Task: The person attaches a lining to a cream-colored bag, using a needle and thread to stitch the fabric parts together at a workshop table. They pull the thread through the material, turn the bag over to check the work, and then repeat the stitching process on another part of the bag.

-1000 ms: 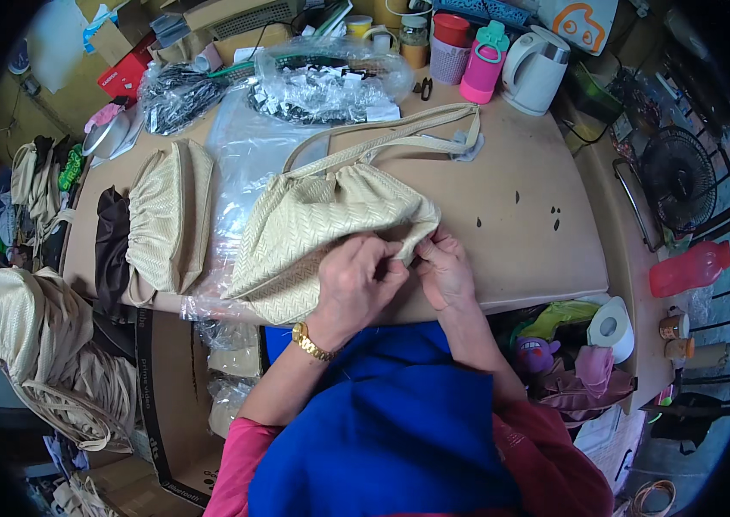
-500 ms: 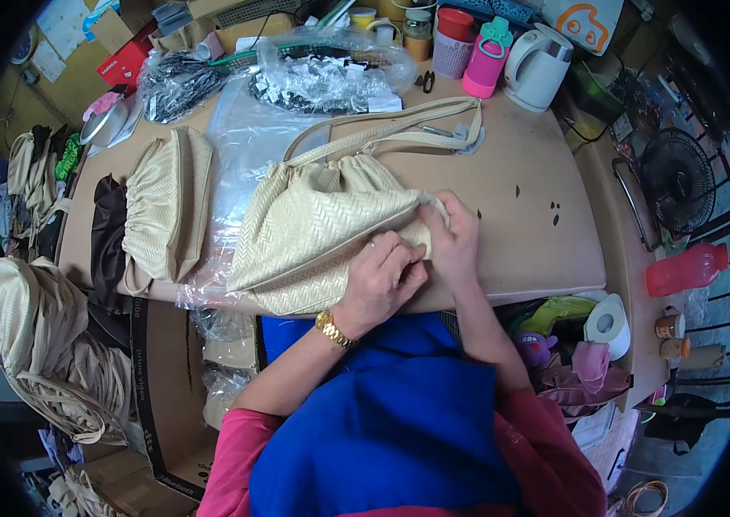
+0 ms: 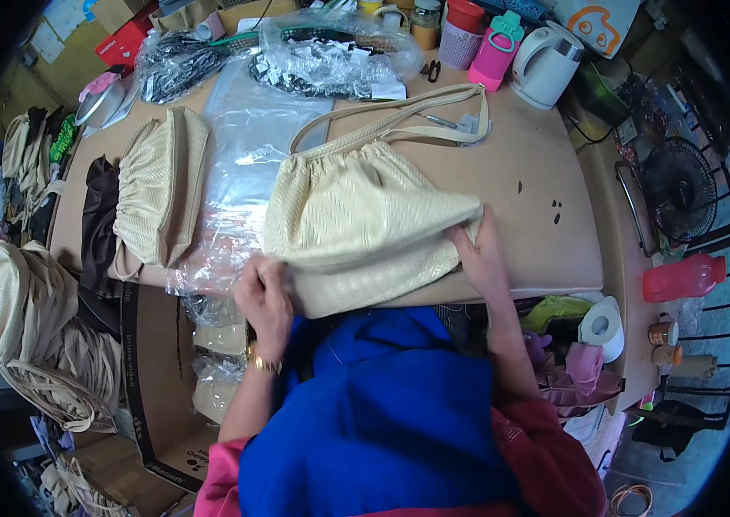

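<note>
A cream woven-pattern handbag (image 3: 347, 207) with a gathered top lies on the table in front of me, its strap (image 3: 365, 129) stretched out on the far side. At its near right corner my right hand (image 3: 481, 258) grips the edge, thumb on the near side. My left hand (image 3: 266, 297), with a gold watch on the wrist, is closed at the near left corner; its fingers are slightly blurred there. Between the hands the near edge of the bag is drawn out, with a flap-like fold of the same material below it.
Left on the table lies another cream gathered bag (image 3: 158, 189) beside dark brown cloth (image 3: 99, 224). Clear plastic sheets (image 3: 244, 155) lie between the bags. Farther back are a plastic bag of small parts (image 3: 322, 73), a pink bottle (image 3: 492, 60) and a white kettle (image 3: 546, 65). More bags (image 3: 33, 302) hang at far left.
My left hand has moved left from the bag's right part to its near left corner. The right hand has shifted slightly right and down, and the bag's near edge is now stretched wider.
</note>
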A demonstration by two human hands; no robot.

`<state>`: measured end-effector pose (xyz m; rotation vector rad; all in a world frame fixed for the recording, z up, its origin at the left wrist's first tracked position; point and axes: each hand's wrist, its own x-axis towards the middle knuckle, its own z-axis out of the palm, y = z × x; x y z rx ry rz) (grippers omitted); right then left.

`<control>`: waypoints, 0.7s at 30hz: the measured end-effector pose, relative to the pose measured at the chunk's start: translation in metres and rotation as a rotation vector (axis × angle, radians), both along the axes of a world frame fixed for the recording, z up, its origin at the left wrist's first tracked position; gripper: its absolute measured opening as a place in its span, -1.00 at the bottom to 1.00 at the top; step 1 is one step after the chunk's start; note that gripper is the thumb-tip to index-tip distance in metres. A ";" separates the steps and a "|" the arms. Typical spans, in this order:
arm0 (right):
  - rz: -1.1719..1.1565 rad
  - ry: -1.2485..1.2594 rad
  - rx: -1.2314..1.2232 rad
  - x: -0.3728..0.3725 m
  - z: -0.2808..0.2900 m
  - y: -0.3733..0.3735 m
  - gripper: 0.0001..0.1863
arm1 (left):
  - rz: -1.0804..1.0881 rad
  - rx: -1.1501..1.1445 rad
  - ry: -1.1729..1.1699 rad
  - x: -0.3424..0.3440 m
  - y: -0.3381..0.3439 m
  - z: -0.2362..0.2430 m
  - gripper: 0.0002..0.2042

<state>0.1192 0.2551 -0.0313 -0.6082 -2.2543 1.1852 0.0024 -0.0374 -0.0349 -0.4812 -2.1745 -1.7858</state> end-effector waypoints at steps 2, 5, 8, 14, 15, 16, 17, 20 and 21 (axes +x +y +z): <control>0.064 0.262 -0.109 -0.019 -0.001 0.005 -0.59 | 0.164 -0.188 0.202 -0.037 0.016 0.015 -0.74; 0.063 0.174 -0.026 -0.030 0.030 0.013 -0.59 | 0.080 -0.091 0.232 -0.073 0.031 0.041 -0.87; 0.061 -0.282 -0.010 -0.011 0.024 0.041 -0.56 | 0.001 -0.102 0.016 -0.082 0.031 0.026 -0.88; -0.016 0.303 0.627 -0.013 0.059 -0.040 -0.64 | 0.008 -0.026 0.017 -0.059 0.008 -0.008 -0.71; 0.152 0.389 0.677 -0.024 0.059 -0.064 -0.70 | 0.027 -0.113 -0.067 -0.059 0.013 -0.001 -0.65; 0.313 0.481 0.733 -0.036 0.062 -0.089 -0.76 | 0.018 -0.089 -0.119 -0.059 0.021 0.004 -0.63; 0.383 0.464 0.768 -0.052 0.063 -0.114 -0.75 | 0.005 -0.061 -0.167 -0.062 0.026 0.008 -0.60; 0.472 0.379 0.805 -0.093 0.043 -0.129 -0.71 | -0.057 0.044 -0.204 -0.074 0.027 0.006 -0.59; 0.481 0.345 0.806 -0.105 0.035 -0.127 -0.69 | -0.065 0.107 -0.221 -0.077 0.026 0.008 -0.58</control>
